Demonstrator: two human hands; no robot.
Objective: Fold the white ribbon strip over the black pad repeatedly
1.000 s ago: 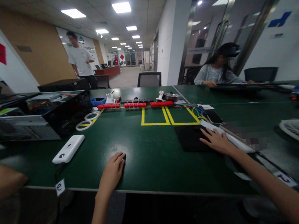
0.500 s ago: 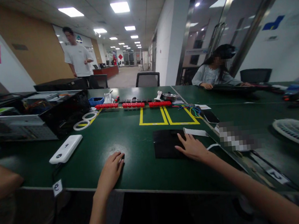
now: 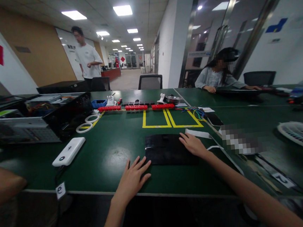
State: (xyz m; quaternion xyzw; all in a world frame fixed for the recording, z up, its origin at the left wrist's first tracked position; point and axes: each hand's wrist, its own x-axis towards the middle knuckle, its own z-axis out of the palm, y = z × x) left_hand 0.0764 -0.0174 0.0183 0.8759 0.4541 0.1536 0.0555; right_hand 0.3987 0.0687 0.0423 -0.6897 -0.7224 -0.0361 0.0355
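Note:
A flat black rectangular sheet or bag (image 3: 165, 149) lies on the green table (image 3: 104, 181) in front of me. My left hand (image 3: 134, 173) is spread with its fingers apart, its fingertips by the sheet's left edge, and it holds nothing. On the sheet's right part rests my right hand (image 3: 192, 143), palm down. Its fingers are extended and grip nothing visible. A white strip (image 3: 199, 133) lies just beyond the right hand. Farther back, yellow tape outlines (image 3: 156, 126) mark two rectangles on the table.
A white power bank (image 3: 69, 151) with a cable and white tape rolls (image 3: 84, 128) lie left. An open computer case (image 3: 69, 117) stands beyond them. Red strips (image 3: 136, 107) line the back. A seated person (image 3: 217, 74) is at right; another person (image 3: 90, 60) stands behind.
My left hand has moved right toward the sheet and its fingers have spread. The black sheet now reaches farther left. The standing person has shifted slightly right.

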